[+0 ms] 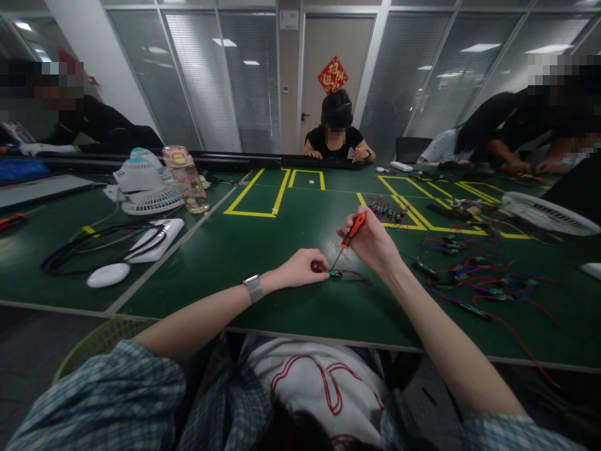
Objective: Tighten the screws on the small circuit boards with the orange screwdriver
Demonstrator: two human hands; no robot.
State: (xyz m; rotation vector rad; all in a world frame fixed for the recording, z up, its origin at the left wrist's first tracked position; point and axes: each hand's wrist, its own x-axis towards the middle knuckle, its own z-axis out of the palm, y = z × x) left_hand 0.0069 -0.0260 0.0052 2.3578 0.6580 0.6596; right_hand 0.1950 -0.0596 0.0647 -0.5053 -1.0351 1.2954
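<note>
Table surface stretches ahead of the hands to yellow tape lines, with room to move leftward too; wired boards crowd the right, one red lead reaching the near edge. The left hand lies low, pinching a small circuit board (partly covered by fingers). The right hand, raised higher, grips an orange-and-black screwdriver slanting down to the board; tip contact is too small to confirm.

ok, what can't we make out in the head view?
Head: left end of the board, covered by the left fingers.
Head: what the screwdriver touches; tip too small.
Head: most of the basket, hidden by table and sleeve.
Head: white object, cut off by right edge.
</note>
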